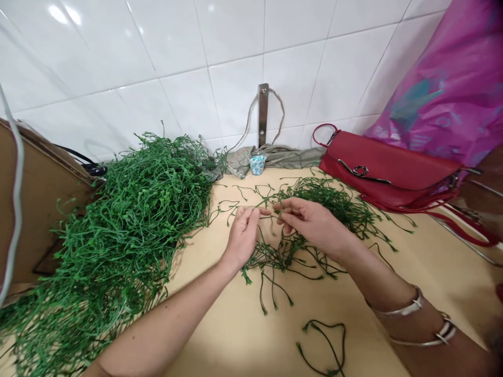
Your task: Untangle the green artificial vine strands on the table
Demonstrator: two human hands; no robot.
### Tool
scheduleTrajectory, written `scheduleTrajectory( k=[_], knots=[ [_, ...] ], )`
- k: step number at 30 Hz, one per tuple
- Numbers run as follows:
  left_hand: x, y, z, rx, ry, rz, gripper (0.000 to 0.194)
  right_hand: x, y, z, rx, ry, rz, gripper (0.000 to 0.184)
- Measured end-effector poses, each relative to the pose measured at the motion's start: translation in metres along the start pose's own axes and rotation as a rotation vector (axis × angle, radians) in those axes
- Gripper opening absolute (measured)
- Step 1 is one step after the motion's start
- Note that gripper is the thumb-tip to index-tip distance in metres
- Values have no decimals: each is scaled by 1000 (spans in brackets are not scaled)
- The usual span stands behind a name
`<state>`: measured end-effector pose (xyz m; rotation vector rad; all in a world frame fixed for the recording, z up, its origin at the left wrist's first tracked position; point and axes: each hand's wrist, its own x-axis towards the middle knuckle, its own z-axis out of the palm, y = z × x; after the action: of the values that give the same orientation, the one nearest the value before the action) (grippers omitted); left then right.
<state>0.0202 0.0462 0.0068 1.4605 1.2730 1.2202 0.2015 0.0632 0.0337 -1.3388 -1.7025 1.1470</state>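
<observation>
My left hand (244, 230) is closed, thumb against the fingers, pinching a thin green cord (267, 217). Close by on its right, my right hand (308, 220) has its fingertips pinched at the same cord; exactly where they grip is too small to tell. Beneath and behind both hands lies a loose heap of dark green cords (334, 201) with small forked or knotted ends. A much larger, tangled pile of brighter green cords (149, 209) rises to the left. A few separate cords (342, 343) lie near the front of the table.
A cardboard box (43, 183) stands at the left, with a white cable (16, 199) before it. At the back are a small blue-and-white cup (257, 163) and grey cloth (298, 158) along the tiled wall. A red handbag (393, 157) and purple plastic bag (444, 89) occupy the right.
</observation>
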Motion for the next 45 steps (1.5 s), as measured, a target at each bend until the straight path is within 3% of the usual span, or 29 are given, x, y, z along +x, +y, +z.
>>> scheduleTrajectory(
  k=[6, 8, 11, 13, 15, 21, 26, 31, 33, 36, 38, 41, 43, 45],
  knots=[
    [8, 1, -5, -443, -9, -271, 27, 5, 14, -24, -460, 406, -189, 22],
    [9, 1, -4, -517, -68, -305, 23, 2, 9, -23, -492, 436, -239, 21],
    [9, 1, -3, -514, -126, -239, 31, -3, -4, -14, -300, 168, -195, 20],
    [9, 1, -3, -487, -90, -183, 35, -7, -11, -7, -120, -75, -134, 22],
    [10, 2, -2, -458, -42, -152, 36, -9, -15, 1, -1, -216, -108, 24],
    [10, 3, -3, -455, -8, -119, 40, -11, -8, 21, -22, -280, -85, 15],
    [6, 7, -6, -522, -10, -163, 53, -9, -12, 16, 102, -129, -82, 22],
    [-1, 11, -5, -353, -302, -113, 47, -8, -23, -1, 127, 147, -123, 24],
    [-1, 10, -4, -332, -334, -111, 44, -8, -24, -8, 87, 242, -139, 27],
    [1, 7, -4, -356, -250, -106, 42, -7, -23, -16, 127, 337, -144, 30],
    [2, 7, -7, -328, -61, -61, 37, -6, -22, -20, 191, 363, -116, 30],
    [-3, 12, -9, -152, 274, 137, 29, -6, -22, -21, 265, 399, -84, 34],
    [-9, 17, -8, -7, 300, 304, 24, -6, -24, -16, 313, 401, -67, 37],
    [-15, 21, -4, 108, 173, 404, 24, -10, -28, -10, 366, 350, -45, 38]
  ],
)
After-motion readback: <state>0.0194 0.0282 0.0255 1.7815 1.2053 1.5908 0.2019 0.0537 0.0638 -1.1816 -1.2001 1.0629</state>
